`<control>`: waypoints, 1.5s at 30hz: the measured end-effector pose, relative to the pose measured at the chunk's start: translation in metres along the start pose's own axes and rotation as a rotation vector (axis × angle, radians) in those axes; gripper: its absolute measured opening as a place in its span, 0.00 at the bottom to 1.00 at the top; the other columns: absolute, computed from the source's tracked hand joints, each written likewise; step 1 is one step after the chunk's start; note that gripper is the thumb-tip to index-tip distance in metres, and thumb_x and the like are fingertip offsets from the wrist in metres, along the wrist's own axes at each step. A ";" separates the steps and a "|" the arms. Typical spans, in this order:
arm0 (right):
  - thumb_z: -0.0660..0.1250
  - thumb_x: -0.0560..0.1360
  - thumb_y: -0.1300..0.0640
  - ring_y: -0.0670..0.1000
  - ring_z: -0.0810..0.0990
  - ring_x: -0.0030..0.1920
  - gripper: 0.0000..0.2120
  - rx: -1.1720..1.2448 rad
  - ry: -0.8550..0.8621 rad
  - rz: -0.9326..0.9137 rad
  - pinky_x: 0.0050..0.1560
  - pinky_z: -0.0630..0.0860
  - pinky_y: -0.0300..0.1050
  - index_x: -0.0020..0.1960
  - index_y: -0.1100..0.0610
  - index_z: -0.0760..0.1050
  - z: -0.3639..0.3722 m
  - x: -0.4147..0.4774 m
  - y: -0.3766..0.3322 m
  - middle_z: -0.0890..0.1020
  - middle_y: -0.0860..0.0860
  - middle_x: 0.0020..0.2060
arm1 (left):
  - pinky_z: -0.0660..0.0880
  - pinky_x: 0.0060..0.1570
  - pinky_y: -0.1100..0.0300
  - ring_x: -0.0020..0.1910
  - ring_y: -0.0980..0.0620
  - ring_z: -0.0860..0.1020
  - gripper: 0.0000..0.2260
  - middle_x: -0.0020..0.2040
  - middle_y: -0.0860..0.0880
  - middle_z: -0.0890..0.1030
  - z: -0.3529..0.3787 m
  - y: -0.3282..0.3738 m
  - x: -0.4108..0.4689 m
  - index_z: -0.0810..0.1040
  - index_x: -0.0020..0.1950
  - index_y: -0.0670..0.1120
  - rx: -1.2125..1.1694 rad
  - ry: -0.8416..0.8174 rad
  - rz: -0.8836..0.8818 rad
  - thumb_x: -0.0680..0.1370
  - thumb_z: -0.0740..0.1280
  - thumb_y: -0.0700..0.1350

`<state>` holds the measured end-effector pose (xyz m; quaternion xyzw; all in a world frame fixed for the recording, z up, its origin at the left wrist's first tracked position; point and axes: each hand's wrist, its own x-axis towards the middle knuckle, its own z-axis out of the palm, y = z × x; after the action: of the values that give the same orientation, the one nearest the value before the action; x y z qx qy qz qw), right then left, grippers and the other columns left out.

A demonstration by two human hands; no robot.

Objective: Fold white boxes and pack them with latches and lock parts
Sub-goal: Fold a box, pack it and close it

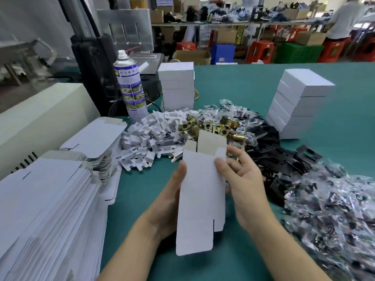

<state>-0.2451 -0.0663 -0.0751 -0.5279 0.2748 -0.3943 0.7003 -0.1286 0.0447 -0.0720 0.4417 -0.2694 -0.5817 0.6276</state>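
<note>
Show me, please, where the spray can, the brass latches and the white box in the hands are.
spray can (132,86): head view, on its labelled body.
brass latches (215,127): head view, on one latch in the middle of the pile.
white box (199,191): head view, on its front panel.

Nothing is showing clearly enough to be read. The spray can (130,88) is carrying a blue and white label with small picture panels and lines of fine print, but all of it is coming out too small and blurred to make out any word, brand or number.
</note>
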 end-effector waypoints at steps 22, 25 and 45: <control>0.68 0.76 0.43 0.53 0.73 0.51 0.17 -0.618 -0.178 -0.503 0.52 0.69 0.41 0.42 0.55 0.70 -0.007 -0.001 -0.008 0.73 0.48 0.44 | 0.82 0.44 0.52 0.46 0.45 0.85 0.23 0.55 0.43 0.87 -0.017 0.007 -0.001 0.85 0.60 0.54 0.257 0.124 0.091 0.67 0.77 0.60; 0.72 0.73 0.44 0.50 0.77 0.57 0.15 -0.507 -0.149 -0.424 0.54 0.75 0.43 0.53 0.51 0.73 -0.005 -0.002 -0.003 0.76 0.47 0.54 | 0.82 0.37 0.55 0.41 0.48 0.87 0.11 0.49 0.43 0.88 -0.018 0.009 0.005 0.88 0.50 0.55 0.221 0.213 0.084 0.70 0.78 0.57; 0.71 0.79 0.62 0.57 0.89 0.43 0.06 -0.150 -0.053 0.063 0.43 0.86 0.52 0.54 0.54 0.83 -0.016 0.003 -0.001 0.88 0.57 0.42 | 0.83 0.52 0.55 0.60 0.44 0.85 0.18 0.62 0.46 0.86 -0.016 -0.008 0.011 0.78 0.69 0.49 0.276 0.184 0.216 0.80 0.71 0.40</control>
<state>-0.2567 -0.0777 -0.0788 -0.5803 0.3012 -0.3362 0.6779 -0.1173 0.0382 -0.0884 0.5433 -0.3340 -0.4259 0.6418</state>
